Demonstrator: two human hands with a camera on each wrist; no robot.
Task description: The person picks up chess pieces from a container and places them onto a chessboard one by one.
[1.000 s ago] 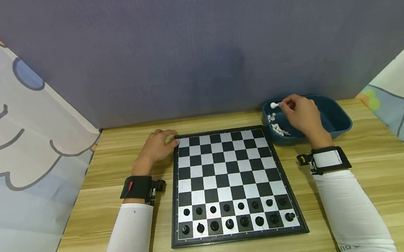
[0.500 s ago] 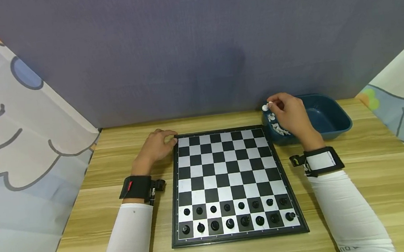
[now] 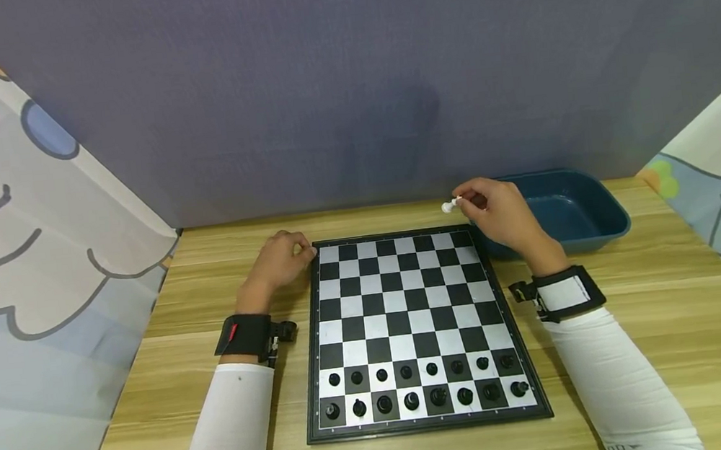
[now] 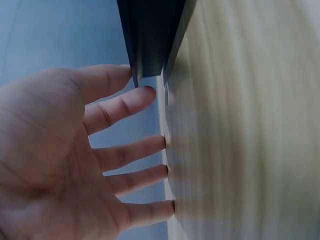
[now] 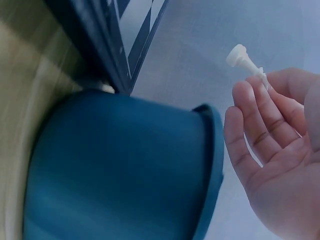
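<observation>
A white chess piece (image 3: pixel 448 206) is pinched between the thumb and fingers of my right hand (image 3: pixel 503 215), its wide base pointing away from the hand. In the head view this hand is beyond the far right corner of the chessboard (image 3: pixel 395 301). The right wrist view shows the piece's base and stem, while the fingers cover its top. My left hand (image 3: pixel 275 262) rests at the board's far left corner. In the left wrist view, its thumb and forefinger (image 4: pixel 145 95) are at the board's corner, and the other fingertips touch the table.
Two rows of black chess pieces (image 3: pixel 438 396) stand on the board's near side. A blue plastic bin (image 3: pixel 617 222) sits right of the board's far corner, partly behind my right hand. Wooden table (image 3: pixel 199 306) surrounds the board, with a grey partition (image 3: pixel 348 96) along its back.
My right hand has moved left with the white chess piece, from over the bin to beyond the board's far right corner. The left hand stays at its corner.
</observation>
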